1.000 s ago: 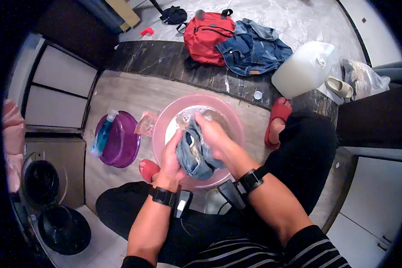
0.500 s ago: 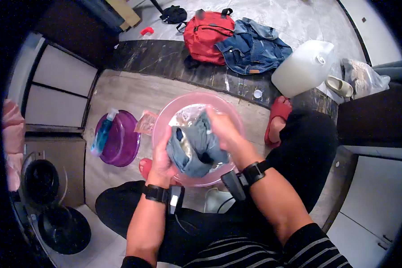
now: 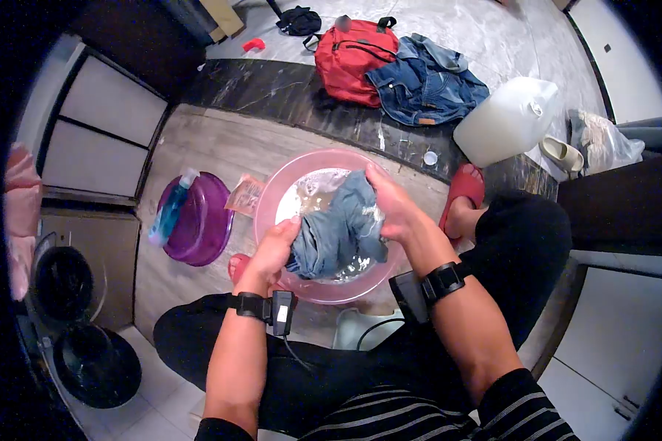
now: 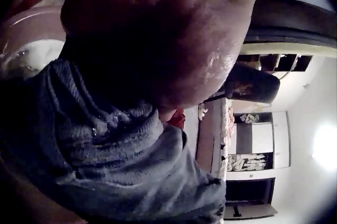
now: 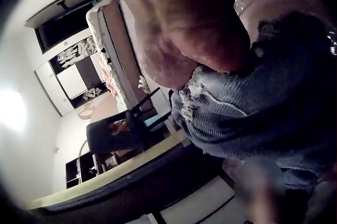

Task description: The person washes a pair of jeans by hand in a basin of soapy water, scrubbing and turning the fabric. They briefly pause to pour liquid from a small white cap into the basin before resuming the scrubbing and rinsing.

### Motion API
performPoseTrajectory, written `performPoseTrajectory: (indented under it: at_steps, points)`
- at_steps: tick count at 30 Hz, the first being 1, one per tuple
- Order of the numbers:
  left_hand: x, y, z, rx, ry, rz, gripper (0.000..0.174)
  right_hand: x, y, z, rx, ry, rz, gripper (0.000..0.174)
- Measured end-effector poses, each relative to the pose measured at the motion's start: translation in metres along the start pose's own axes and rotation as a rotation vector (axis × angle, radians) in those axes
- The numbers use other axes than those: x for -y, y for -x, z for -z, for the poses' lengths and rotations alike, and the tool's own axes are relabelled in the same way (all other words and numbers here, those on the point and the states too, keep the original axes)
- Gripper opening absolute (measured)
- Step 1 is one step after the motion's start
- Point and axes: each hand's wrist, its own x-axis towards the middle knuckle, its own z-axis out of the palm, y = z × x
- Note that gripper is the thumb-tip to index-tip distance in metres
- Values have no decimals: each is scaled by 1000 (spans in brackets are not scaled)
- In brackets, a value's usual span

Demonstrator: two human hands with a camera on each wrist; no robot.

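A wet blue denim garment [image 3: 338,231] with a frayed white edge is stretched between both hands above a pink basin [image 3: 272,202]. Sudsy water [image 3: 312,187] shows inside the basin. My left hand [image 3: 272,250] grips the garment's left side, thumb on top. On the opposite side, my right hand [image 3: 397,206] holds it near the frayed edge. In the left wrist view, denim folds [image 4: 116,134] hang below the wet left hand [image 4: 158,40]. The right wrist view has the fingers of the right hand [image 5: 189,45] at the frayed hem [image 5: 192,97].
Left of the basin, a blue bottle [image 3: 171,213] lies across a purple basin [image 3: 213,228], with a pinkish packet [image 3: 246,194] between the basins. Beyond, on a dark ledge, are a red backpack [image 3: 353,62], a denim jacket [image 3: 426,84] and a white jug [image 3: 504,121].
The denim garment, bunched between close hands a second ago, is now spread wider. The right hand has moved outward to the right, and the head view has shifted slightly.
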Motion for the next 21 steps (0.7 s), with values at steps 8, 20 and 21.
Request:
performPoseTrajectory:
  at_steps: [8,20,21]
  points:
    - [-6,10,-22,212,-266,-9,62,1,2,7,157,-10,31,49]
    - [-14,15,3,88,191,-274,37,13,4,10,-194,193,147,55]
    - [-17,19,5,95,206,-298,41,12,4,8,-236,268,188,53]
